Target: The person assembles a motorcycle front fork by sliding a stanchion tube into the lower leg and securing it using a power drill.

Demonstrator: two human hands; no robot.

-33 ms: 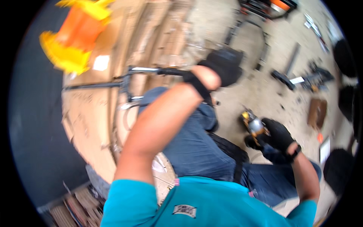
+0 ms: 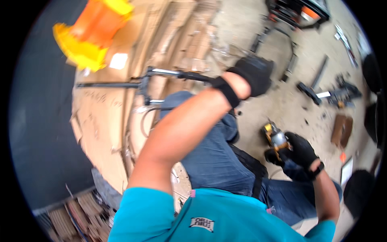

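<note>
My left hand (image 2: 254,74), in a black glove, is curled near the far end of a black bicycle suspension fork (image 2: 189,76). The fork lies crosswise over cardboard and my knee, its steerer tube pointing left. One leg runs behind my wrist toward that hand; the fingers' inner side is hidden, so what they grip cannot be made out. My gloved right hand (image 2: 298,149) is closed round a yellow, black and grey power drill (image 2: 276,137), held beside my right thigh with its nose pointing away from me.
Flattened cardboard (image 2: 100,121) covers the left floor, with an orange-and-yellow plastic piece (image 2: 94,28) above it. To the right lie a black-and-silver part (image 2: 322,94), a brown block (image 2: 341,131) and a long metal tool (image 2: 344,42). An orange-and-black machine (image 2: 298,14) stands at the far side.
The whole view has shifted, so most things sit slightly farther right. Both hands keep nearly the same pose, and the drill stays in my right hand.
</note>
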